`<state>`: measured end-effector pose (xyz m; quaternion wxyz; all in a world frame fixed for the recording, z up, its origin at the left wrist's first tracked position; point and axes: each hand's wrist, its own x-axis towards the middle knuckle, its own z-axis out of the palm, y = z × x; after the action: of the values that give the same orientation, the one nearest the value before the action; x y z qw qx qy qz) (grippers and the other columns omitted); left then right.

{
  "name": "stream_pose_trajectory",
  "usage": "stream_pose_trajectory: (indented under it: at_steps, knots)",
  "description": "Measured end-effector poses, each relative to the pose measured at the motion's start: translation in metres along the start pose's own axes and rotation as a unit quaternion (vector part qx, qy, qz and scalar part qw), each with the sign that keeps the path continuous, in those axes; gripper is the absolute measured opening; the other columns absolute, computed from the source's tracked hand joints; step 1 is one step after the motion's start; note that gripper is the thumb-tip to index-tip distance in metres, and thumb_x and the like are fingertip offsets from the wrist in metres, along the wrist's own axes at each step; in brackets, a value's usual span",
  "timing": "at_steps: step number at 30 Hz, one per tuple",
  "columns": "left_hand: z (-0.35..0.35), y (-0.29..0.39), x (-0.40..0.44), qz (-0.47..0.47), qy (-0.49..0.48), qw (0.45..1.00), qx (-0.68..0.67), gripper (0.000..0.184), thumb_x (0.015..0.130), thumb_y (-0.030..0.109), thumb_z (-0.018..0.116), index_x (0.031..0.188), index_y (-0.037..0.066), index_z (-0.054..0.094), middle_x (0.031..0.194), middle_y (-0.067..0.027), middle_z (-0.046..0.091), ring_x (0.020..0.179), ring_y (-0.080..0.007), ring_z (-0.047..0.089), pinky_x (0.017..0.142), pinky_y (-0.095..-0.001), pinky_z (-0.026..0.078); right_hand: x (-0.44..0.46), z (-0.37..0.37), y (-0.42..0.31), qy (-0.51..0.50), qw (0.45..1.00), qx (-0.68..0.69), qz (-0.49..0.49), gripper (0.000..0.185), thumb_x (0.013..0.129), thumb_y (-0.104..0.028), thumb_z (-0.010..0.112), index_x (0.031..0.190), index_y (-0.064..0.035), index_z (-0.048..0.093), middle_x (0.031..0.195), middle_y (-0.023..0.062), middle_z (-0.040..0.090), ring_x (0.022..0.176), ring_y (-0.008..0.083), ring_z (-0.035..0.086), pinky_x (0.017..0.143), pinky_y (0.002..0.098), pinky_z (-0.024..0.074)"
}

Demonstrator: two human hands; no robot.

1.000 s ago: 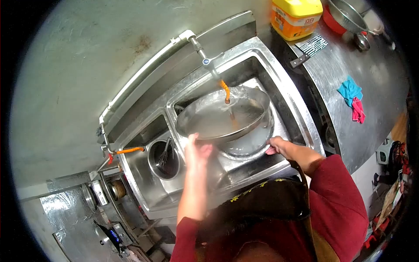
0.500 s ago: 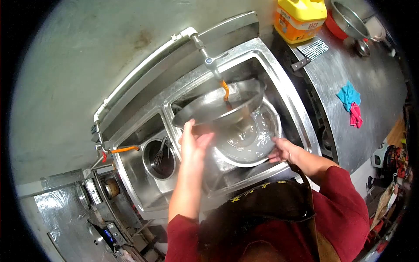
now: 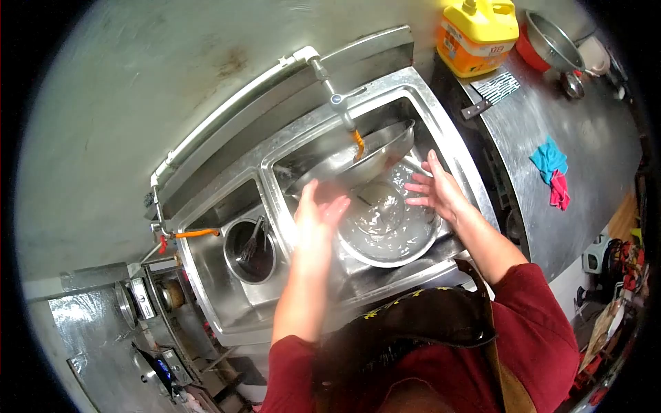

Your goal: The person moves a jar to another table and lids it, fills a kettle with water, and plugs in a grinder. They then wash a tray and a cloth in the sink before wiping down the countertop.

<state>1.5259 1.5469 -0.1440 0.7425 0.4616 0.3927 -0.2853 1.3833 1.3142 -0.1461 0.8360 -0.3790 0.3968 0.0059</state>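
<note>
A wide metal basin [image 3: 375,164] leans tilted against the back of the right sink compartment, beneath the tap. In front of it sits a round metal bowl [image 3: 389,263] of water, with a rounded shape showing under the surface. My left hand [image 3: 319,215] is raised near the lower left rim of the tilted basin, fingers spread and slightly blurred; whether it touches the rim I cannot tell. Above the right side of the water bowl is my right hand [image 3: 441,191], fingers apart and holding nothing. An orange hose end [image 3: 359,143] hangs from the tap [image 3: 337,102] over the basin.
A metal pot [image 3: 250,251] with a wire whisk [image 3: 254,241] stands in the left sink compartment. On the right-hand counter [image 3: 571,165] are a yellow jug [image 3: 480,38], a cleaver [image 3: 491,94], blue and red cloths [image 3: 551,162] and a metal bowl [image 3: 554,41].
The metal basin has dropped back and tilted more steeply against the sink's rear. My right hand has left the water bowl's rim and risen up and inward. My left hand has shifted slightly right.
</note>
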Motion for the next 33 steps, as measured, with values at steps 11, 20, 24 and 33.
stream_pose_trajectory:
  at_steps: [11, 20, 24, 33]
  knots:
    - [-0.049, -0.079, -0.08, 0.026, -0.039, 0.996, 0.071, 0.062, 0.075, -0.007, 0.05, 0.122, 0.007, 0.012, 0.106, -0.024, 0.043, 0.079, -0.0392, 0.059, 0.075, -0.0562, 0.055, 0.007, -0.027, 0.037, 0.048, 0.987, -0.126, 0.092, 0.044, 0.085, -0.022, 0.061, 0.123, -0.0052, 0.048, 0.105, 0.0118, 0.061, 0.093, 0.0249, 0.06, 0.058, 0.0365, 0.057]
    - [-0.163, -0.162, 0.04, 0.054, -0.077, 0.977, 0.19, 0.059, 0.082, -0.003, 0.057, 0.133, 0.005, 0.027, 0.131, -0.0146, 0.04, 0.117, -0.0271, 0.047, 0.094, -0.045, 0.042, 0.038, -0.033, 0.083, 0.052, 0.872, -0.432, -0.224, 0.073, 0.079, -0.031, 0.068, 0.136, 0.0024, 0.036, 0.139, 0.0253, 0.036, 0.131, 0.0348, 0.035, 0.106, 0.0396, 0.0299]
    - [-0.114, -0.13, 0.008, 0.102, 0.008, 0.975, 0.198, 0.072, 0.085, 0.01, 0.061, 0.144, 0.002, 0.02, 0.145, -0.0138, 0.032, 0.13, -0.0243, 0.036, 0.107, -0.0348, 0.029, 0.105, 0.025, 0.073, -0.023, 0.885, -0.345, -0.311, 0.069, 0.079, -0.033, 0.07, 0.134, -0.0047, 0.042, 0.134, 0.0192, 0.046, 0.118, 0.028, 0.05, 0.095, 0.0345, 0.0416]
    - [-0.076, -0.118, 0.146, 0.055, -0.496, 0.866, -0.032, 0.055, 0.099, 0.043, 0.028, 0.137, 0.003, 0.035, 0.138, -0.0131, 0.042, 0.126, -0.0276, 0.042, 0.107, -0.0468, 0.032, 0.143, 0.041, 0.141, -0.258, 0.942, -0.148, -0.157, 0.029, 0.091, -0.029, 0.055, 0.11, -0.0064, 0.057, 0.101, 0.0064, 0.057, 0.092, 0.0158, 0.056, 0.082, 0.0295, 0.0474]
